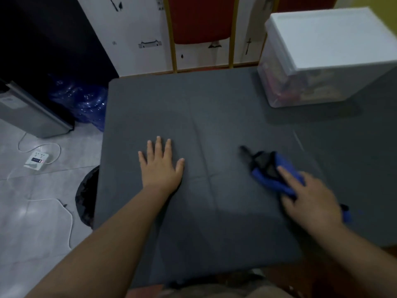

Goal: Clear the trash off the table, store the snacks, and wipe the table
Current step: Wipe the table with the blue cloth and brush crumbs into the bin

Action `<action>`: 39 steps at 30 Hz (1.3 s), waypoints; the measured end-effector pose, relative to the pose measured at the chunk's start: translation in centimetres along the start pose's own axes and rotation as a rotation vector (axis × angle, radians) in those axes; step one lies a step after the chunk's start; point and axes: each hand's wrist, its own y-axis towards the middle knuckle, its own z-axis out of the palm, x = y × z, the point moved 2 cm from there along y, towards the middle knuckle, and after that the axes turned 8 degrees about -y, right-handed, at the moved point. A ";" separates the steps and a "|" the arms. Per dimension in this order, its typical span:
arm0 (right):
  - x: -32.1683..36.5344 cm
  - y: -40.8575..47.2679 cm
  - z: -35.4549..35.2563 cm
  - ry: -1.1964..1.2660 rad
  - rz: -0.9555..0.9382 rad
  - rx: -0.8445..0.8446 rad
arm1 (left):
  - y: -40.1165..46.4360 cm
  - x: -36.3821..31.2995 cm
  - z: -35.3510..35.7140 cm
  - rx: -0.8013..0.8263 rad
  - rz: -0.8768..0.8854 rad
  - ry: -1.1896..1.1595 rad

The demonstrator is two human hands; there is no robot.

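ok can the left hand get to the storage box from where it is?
Probably, with a stretch. The left hand lies flat on the table; the storage box stands at the far right corner, bare cloth between. The right hand on the blue rag sits nearer.

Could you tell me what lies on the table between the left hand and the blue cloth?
Nothing: the head view shows bare grey table between the left hand and blue cloth.
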 end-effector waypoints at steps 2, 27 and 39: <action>-6.2 0.9 0.1 -0.030 0.236 0.030 | -1.3 -3.3 1.3 0.036 0.042 0.027; -28.7 -3.4 2.3 0.106 0.650 0.147 | -7.1 -23.8 8.8 0.082 0.217 0.060; -9.5 -4.5 0.5 0.061 -0.070 0.049 | -3.7 -23.5 7.3 0.114 0.326 -0.032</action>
